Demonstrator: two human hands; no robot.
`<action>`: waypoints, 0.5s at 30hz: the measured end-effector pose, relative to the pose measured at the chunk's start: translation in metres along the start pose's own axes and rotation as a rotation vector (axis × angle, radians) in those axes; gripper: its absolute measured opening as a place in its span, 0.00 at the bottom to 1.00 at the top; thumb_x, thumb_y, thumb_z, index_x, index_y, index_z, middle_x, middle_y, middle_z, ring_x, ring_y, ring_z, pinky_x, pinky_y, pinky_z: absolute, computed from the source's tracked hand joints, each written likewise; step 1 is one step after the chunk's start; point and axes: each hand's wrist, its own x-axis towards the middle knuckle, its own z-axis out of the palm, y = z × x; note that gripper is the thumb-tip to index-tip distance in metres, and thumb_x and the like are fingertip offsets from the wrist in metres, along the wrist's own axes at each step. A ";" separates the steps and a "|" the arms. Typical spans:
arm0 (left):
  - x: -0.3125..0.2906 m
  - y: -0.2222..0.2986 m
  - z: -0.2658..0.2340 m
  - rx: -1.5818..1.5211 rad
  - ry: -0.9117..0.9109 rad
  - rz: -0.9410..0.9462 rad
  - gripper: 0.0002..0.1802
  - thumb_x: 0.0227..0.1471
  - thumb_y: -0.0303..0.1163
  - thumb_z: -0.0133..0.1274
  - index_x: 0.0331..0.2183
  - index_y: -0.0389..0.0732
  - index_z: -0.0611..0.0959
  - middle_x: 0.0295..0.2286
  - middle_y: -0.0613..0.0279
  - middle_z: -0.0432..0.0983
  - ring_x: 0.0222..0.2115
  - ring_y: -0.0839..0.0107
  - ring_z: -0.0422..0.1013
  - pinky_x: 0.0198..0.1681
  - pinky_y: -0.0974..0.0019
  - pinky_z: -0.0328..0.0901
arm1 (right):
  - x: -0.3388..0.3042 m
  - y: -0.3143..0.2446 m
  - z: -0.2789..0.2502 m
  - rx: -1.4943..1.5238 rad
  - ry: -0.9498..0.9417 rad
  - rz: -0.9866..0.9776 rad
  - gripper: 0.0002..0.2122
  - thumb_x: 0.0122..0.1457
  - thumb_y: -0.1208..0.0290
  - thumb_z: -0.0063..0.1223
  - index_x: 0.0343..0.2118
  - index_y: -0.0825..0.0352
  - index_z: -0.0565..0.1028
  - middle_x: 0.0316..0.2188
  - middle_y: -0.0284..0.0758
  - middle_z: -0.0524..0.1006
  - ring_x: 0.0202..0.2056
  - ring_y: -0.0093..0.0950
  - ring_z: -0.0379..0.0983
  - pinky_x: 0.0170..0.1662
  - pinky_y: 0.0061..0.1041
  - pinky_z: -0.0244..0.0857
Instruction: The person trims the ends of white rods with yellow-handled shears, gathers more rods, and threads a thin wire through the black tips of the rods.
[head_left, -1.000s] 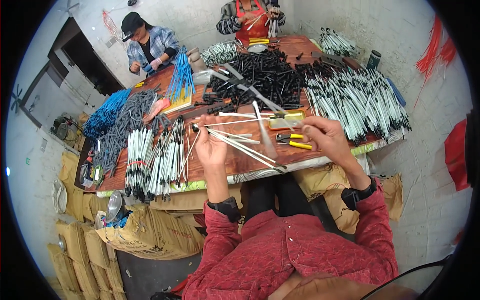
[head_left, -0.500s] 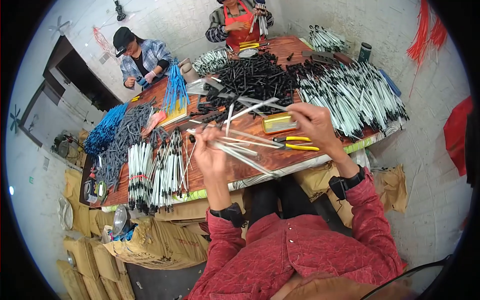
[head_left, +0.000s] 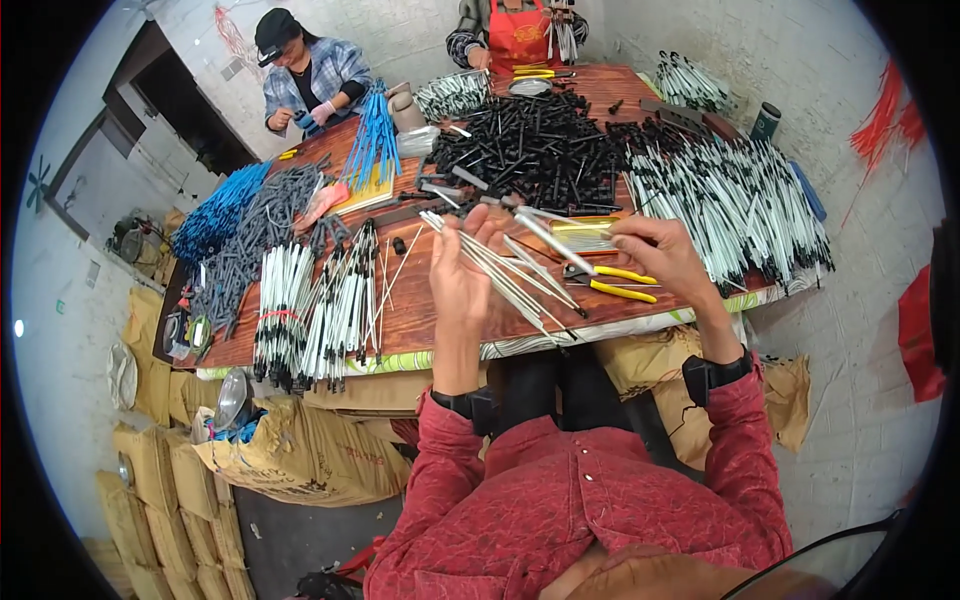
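Observation:
My left hand [head_left: 460,290] is closed round a loose bundle of thin white rods [head_left: 510,285], some with black tips, slanting down to the right over the table's front edge. My right hand [head_left: 662,262] is held to the right of it with thumb and fingers pinched together; what they grip is too blurred to make out. Between the hands, a pale rod [head_left: 553,243] is smeared by motion. Below the right hand lie pliers with yellow handles [head_left: 625,283], beside a shallow tray [head_left: 582,236] of thin pieces.
A heap of black parts [head_left: 530,150] covers the table's middle. White rods with black ends [head_left: 720,215] are piled right, bundled rods [head_left: 285,310] lie left, with grey [head_left: 270,230] and blue pieces [head_left: 215,215] beyond. Two people work across the table. Sacks [head_left: 300,450] stand below.
The view has shifted. My left hand has turned more upright, and its rods now slope down to the right. My right hand has moved lower, nearer the pliers.

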 end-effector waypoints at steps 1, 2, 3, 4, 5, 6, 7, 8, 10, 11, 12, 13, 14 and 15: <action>0.002 -0.002 -0.007 0.020 -0.069 0.001 0.08 0.68 0.36 0.42 0.43 0.44 0.72 0.38 0.59 0.74 0.40 0.68 0.73 0.45 0.58 0.72 | 0.002 0.001 0.007 -0.058 -0.022 -0.052 0.08 0.61 0.77 0.55 0.41 0.72 0.80 0.24 0.30 0.79 0.24 0.16 0.75 0.25 0.15 0.67; 0.004 -0.005 -0.014 0.041 -0.140 0.002 0.08 0.68 0.36 0.42 0.43 0.44 0.73 0.43 0.54 0.75 0.44 0.66 0.74 0.47 0.58 0.72 | 0.004 0.001 0.014 -0.117 -0.042 -0.105 0.08 0.61 0.77 0.54 0.41 0.73 0.80 0.25 0.31 0.80 0.24 0.16 0.76 0.25 0.16 0.67; 0.004 -0.006 -0.016 0.062 -0.211 0.001 0.08 0.68 0.36 0.42 0.43 0.44 0.73 0.47 0.50 0.77 0.47 0.64 0.74 0.48 0.57 0.73 | 0.005 0.001 0.020 -0.175 -0.061 -0.158 0.07 0.61 0.78 0.54 0.40 0.74 0.80 0.26 0.32 0.80 0.24 0.17 0.76 0.25 0.16 0.67; 0.002 -0.007 -0.013 0.063 -0.210 0.001 0.08 0.68 0.36 0.42 0.43 0.44 0.73 0.47 0.50 0.77 0.47 0.64 0.74 0.48 0.57 0.73 | 0.005 0.002 0.024 -0.175 -0.060 -0.158 0.07 0.61 0.78 0.54 0.40 0.74 0.80 0.26 0.32 0.80 0.24 0.17 0.76 0.25 0.16 0.67; -0.001 -0.007 -0.008 0.123 -0.191 0.007 0.09 0.68 0.37 0.42 0.43 0.44 0.73 0.43 0.54 0.76 0.43 0.66 0.75 0.45 0.59 0.73 | 0.004 0.002 0.029 -0.197 -0.044 -0.144 0.07 0.61 0.78 0.54 0.40 0.74 0.80 0.26 0.33 0.80 0.24 0.17 0.76 0.25 0.17 0.67; -0.004 -0.008 -0.002 0.182 -0.172 0.012 0.09 0.68 0.38 0.42 0.43 0.44 0.72 0.39 0.58 0.76 0.39 0.68 0.75 0.42 0.61 0.74 | 0.003 0.002 0.033 -0.219 -0.028 -0.130 0.07 0.61 0.78 0.54 0.40 0.73 0.80 0.26 0.33 0.80 0.24 0.18 0.76 0.26 0.18 0.68; -0.005 -0.008 0.000 0.242 -0.153 0.016 0.10 0.68 0.39 0.42 0.42 0.44 0.72 0.35 0.62 0.76 0.35 0.70 0.76 0.40 0.62 0.74 | 0.002 0.002 0.037 -0.242 -0.011 -0.115 0.07 0.61 0.78 0.54 0.40 0.73 0.80 0.27 0.34 0.80 0.24 0.19 0.77 0.26 0.18 0.68; -0.003 -0.009 -0.001 0.242 -0.153 0.015 0.10 0.68 0.39 0.42 0.42 0.44 0.72 0.35 0.62 0.76 0.35 0.70 0.76 0.40 0.62 0.74 | 0.002 0.000 0.041 -0.243 -0.010 -0.114 0.07 0.61 0.78 0.54 0.40 0.73 0.80 0.27 0.34 0.80 0.24 0.19 0.77 0.26 0.18 0.68; 0.001 -0.009 -0.006 0.187 -0.172 0.045 0.09 0.68 0.39 0.42 0.42 0.44 0.72 0.38 0.56 0.78 0.33 0.70 0.75 0.36 0.65 0.73 | 0.003 -0.005 0.052 -0.178 -0.038 -0.123 0.07 0.62 0.75 0.54 0.38 0.72 0.80 0.24 0.34 0.80 0.23 0.19 0.76 0.26 0.20 0.68; 0.002 -0.009 -0.008 0.160 -0.181 0.061 0.09 0.68 0.39 0.42 0.42 0.44 0.72 0.40 0.53 0.79 0.33 0.70 0.75 0.35 0.66 0.73 | 0.001 -0.006 0.055 -0.146 -0.052 -0.128 0.07 0.62 0.74 0.53 0.38 0.71 0.80 0.23 0.34 0.79 0.23 0.19 0.76 0.25 0.21 0.68; 0.001 -0.010 -0.010 0.159 -0.180 0.064 0.09 0.68 0.39 0.42 0.42 0.44 0.72 0.40 0.53 0.79 0.33 0.70 0.75 0.35 0.66 0.73 | -0.003 -0.006 0.057 -0.145 -0.055 -0.129 0.07 0.62 0.74 0.53 0.38 0.71 0.80 0.23 0.34 0.79 0.23 0.19 0.76 0.25 0.21 0.68; 0.000 -0.012 -0.012 0.156 -0.168 0.064 0.09 0.68 0.38 0.42 0.41 0.45 0.72 0.37 0.56 0.78 0.30 0.72 0.73 0.33 0.68 0.71 | -0.009 -0.007 0.060 -0.093 -0.144 -0.053 0.07 0.63 0.73 0.53 0.38 0.71 0.79 0.22 0.33 0.79 0.22 0.19 0.75 0.25 0.21 0.68; -0.002 -0.013 -0.011 0.152 -0.158 0.064 0.08 0.68 0.38 0.42 0.41 0.45 0.72 0.34 0.59 0.76 0.28 0.74 0.71 0.31 0.70 0.69 | -0.014 -0.006 0.063 -0.041 -0.232 0.024 0.07 0.64 0.73 0.52 0.38 0.71 0.79 0.22 0.33 0.78 0.22 0.19 0.75 0.25 0.21 0.68; -0.003 -0.013 -0.011 0.149 -0.147 0.064 0.08 0.68 0.38 0.42 0.40 0.45 0.72 0.30 0.63 0.75 0.26 0.76 0.70 0.29 0.72 0.68 | -0.018 -0.006 0.065 0.011 -0.320 0.101 0.08 0.64 0.72 0.51 0.38 0.71 0.79 0.21 0.32 0.78 0.21 0.19 0.75 0.26 0.21 0.68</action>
